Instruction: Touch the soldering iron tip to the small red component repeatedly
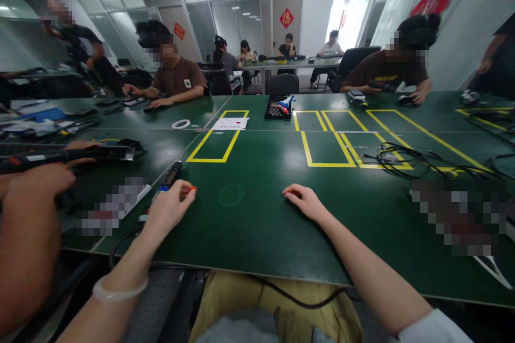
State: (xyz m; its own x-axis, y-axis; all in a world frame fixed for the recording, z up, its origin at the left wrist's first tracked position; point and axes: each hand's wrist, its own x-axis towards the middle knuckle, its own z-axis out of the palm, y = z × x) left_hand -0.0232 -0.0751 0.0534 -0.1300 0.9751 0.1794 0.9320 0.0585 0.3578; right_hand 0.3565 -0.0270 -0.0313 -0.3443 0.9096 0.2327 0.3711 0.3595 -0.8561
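My left hand (169, 208) is closed in a pinch above the green table (249, 225), with a small orange piece (193, 189) at the fingertips. Its exact kind is too small to tell. Just behind that hand lies a black-handled tool (174, 172) with a blue part, partly covered by the hand. My right hand (306, 201) rests on the table to the right, fingers curled and pressed together. Whatever it may hold is hidden. Between the hands, a faint ring mark (230, 194) shows on the tabletop.
Yellow tape outlines (207, 160) mark the table ahead; a white paper (230, 124) lies across one. Further back stands a black tray (277, 113) with tools. Black cables (396, 159) coil at right. Another person's arm (30, 225) reaches in from the left; co-workers sit opposite.
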